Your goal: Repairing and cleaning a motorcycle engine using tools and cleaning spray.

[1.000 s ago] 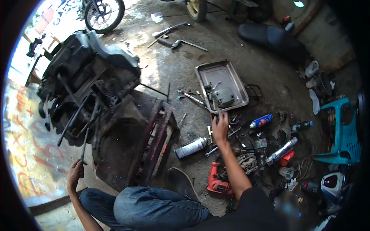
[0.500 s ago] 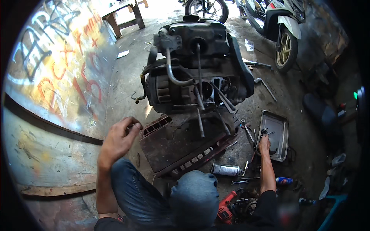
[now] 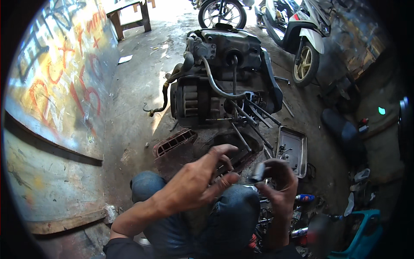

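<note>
My right hand (image 3: 281, 183) is raised over my knee, its fingers closed round a short silver metal cylinder (image 3: 258, 172) with a darker lower end. Motion blur hides exactly what part it is. Opposite it, my left hand (image 3: 194, 183) hangs in the air with fingers apart and nothing in them, a short gap from the cylinder. Beyond both hands stands a dark, greasy engine (image 3: 215, 88) with a bent pipe and several metal rods sticking out toward me. The dark red slatted panel (image 3: 177, 143) on the floor is partly covered by my hands.
A shallow metal tray (image 3: 305, 151) with small parts lies right of the engine. Near my right arm are a blue spray can (image 3: 305, 197), scattered tools and a teal plastic stool (image 3: 368, 231). A white scooter (image 3: 311, 39) stands behind, and a painted metal wall (image 3: 64, 86) borders the left.
My right hand has come back from the tray to above my knee, holding the metal cylinder. My left hand has moved right toward it. The view has shifted.
</note>
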The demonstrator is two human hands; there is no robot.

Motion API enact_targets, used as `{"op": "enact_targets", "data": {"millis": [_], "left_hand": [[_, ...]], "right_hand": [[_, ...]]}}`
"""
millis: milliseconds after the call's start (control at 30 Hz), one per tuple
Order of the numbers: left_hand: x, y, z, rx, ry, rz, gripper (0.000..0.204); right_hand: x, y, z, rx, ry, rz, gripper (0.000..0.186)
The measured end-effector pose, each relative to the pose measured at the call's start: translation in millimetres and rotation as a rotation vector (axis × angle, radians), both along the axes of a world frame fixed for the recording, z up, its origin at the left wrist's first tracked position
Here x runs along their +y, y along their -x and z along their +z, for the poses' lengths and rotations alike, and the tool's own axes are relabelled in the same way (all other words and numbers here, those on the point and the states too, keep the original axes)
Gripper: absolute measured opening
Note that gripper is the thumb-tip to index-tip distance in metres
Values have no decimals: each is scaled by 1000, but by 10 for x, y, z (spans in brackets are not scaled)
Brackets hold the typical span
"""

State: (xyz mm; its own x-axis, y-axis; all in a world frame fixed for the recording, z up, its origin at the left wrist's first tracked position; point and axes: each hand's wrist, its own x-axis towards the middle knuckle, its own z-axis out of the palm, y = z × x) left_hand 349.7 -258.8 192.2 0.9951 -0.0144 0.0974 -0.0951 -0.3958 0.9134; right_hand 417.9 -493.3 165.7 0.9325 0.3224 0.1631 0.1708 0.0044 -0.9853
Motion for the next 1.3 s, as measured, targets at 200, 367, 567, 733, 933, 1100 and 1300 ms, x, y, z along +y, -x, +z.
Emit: {"op": "enact_targets", "data": {"millis": [200, 367, 567, 733, 933, 1100, 1300], "left_hand": [[77, -56, -231, -72, 237, -182, 46], [213, -54, -316, 108, 495, -176, 46], [354, -111, -287, 158, 485, -56, 32], [618, -299, -421, -56, 11, 189, 28], [560, -370, -344, -109, -212, 249, 25], [570, -502, -370, -215, -338, 243, 26], [506, -590, -339, -134, -287, 178, 29]], "right_hand": [[535, 165, 66, -40, 105, -18, 38], [600, 88, -61, -102, 113, 110, 34], [573, -89, -196, -74, 111, 222, 30], [658, -312, -431, 330, -279, -54, 31], [748, -519, -523, 373, -312, -110, 33], [756, -607, -494, 180, -204, -136, 40], [773, -674, -580, 141, -198, -138, 37]]}}
